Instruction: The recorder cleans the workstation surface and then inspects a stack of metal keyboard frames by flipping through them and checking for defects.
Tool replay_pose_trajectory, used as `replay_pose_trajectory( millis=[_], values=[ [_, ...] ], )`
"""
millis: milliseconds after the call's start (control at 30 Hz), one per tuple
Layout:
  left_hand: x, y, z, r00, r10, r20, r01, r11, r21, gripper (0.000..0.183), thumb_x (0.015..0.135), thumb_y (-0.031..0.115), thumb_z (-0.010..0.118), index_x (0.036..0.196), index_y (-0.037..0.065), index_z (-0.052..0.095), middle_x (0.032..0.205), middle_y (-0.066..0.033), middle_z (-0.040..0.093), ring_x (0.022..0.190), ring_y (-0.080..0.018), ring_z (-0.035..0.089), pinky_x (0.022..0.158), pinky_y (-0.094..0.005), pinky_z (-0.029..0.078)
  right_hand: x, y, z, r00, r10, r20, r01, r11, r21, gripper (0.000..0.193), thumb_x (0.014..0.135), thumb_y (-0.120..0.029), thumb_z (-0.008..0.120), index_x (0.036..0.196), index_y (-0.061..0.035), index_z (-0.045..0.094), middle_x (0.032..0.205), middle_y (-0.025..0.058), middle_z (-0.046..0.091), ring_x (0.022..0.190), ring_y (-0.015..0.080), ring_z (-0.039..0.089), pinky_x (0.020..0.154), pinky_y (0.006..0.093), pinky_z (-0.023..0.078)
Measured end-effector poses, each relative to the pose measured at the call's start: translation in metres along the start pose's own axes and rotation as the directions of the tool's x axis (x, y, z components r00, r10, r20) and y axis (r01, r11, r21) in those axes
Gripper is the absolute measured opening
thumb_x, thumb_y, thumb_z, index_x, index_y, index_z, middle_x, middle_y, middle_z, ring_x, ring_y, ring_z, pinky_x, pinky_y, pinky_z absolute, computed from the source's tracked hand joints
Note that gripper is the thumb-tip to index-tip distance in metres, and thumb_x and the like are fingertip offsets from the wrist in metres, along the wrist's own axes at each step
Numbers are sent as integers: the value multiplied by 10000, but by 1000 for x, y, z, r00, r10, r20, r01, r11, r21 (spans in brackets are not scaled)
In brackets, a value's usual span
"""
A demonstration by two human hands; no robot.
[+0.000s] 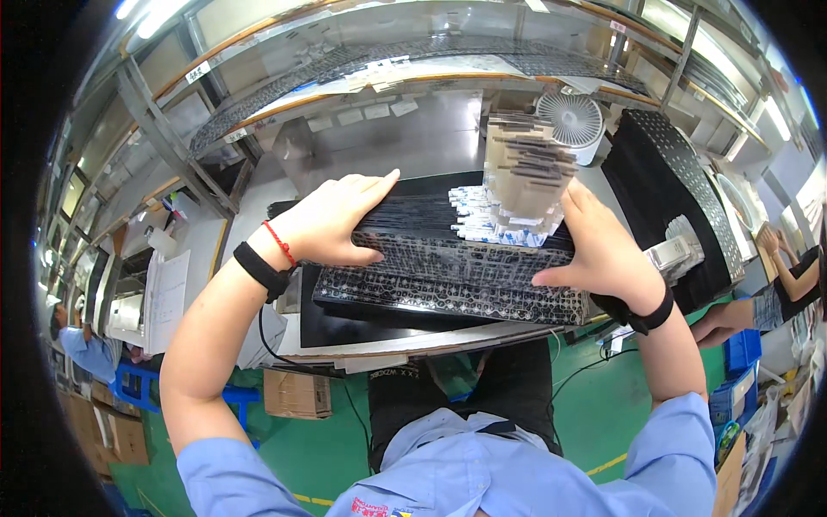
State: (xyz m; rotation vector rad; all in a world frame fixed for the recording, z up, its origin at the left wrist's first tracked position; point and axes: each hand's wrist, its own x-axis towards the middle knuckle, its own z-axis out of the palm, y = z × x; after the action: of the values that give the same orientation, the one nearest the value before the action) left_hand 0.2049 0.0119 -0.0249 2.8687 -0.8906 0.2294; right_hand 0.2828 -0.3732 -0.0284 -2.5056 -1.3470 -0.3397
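Observation:
A thick stack of thin black sheets (457, 258), its near side patterned with small pale shapes, lies in front of me. My left hand (332, 220) clasps its left part, thumb against the near side and fingers over the top. Round the right end closes my right hand (607, 254), thumb on the near side; its fingertips are partly hidden behind a tall pile of clear plastic pieces (530, 172). That pile stands on the black stack, with white-and-blue tabs (495, 226) at its foot. Another patterned black layer (448, 297) lies under the near side.
A white fan (570, 121) stands behind the pile. To the right are a long black stack (672, 189) and a white device (672, 254). Shelves with dark sheets (413, 53) span the back. A cardboard box (297, 394) sits on the green floor. Other people are at both sides.

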Motion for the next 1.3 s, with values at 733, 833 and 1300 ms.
replay_pose_trajectory(
  millis=[733,833,1300],
  values=[
    [-12,20,5,990,-133,-54,132,991,-13,673,705,238,819,1305,50,579,1121,-172,677,1034,-353,651,911,-423,524,-44,-13,72,823,496,-275,54,415,908,1152,595,-90,937,1543,-18,288,1413,138,533,1264,236,542,1036,352,458],
    [-18,21,-3,988,-145,-59,144,989,-24,739,690,239,834,1349,51,558,1143,-175,673,1055,-354,646,923,-421,519,-41,-14,78,779,555,-292,27,435,900,972,621,-1,885,1467,-13,407,1302,108,575,1153,186,587,994,318,484],
    [-130,-69,90,718,-648,-254,-51,314,-948,936,743,265,810,1531,64,346,1377,-103,566,1264,-203,537,1106,-356,391,-32,-24,86,791,505,-344,117,427,897,1086,650,-77,877,1546,-22,266,1355,124,535,1201,196,552,1052,332,436]
  ],
)
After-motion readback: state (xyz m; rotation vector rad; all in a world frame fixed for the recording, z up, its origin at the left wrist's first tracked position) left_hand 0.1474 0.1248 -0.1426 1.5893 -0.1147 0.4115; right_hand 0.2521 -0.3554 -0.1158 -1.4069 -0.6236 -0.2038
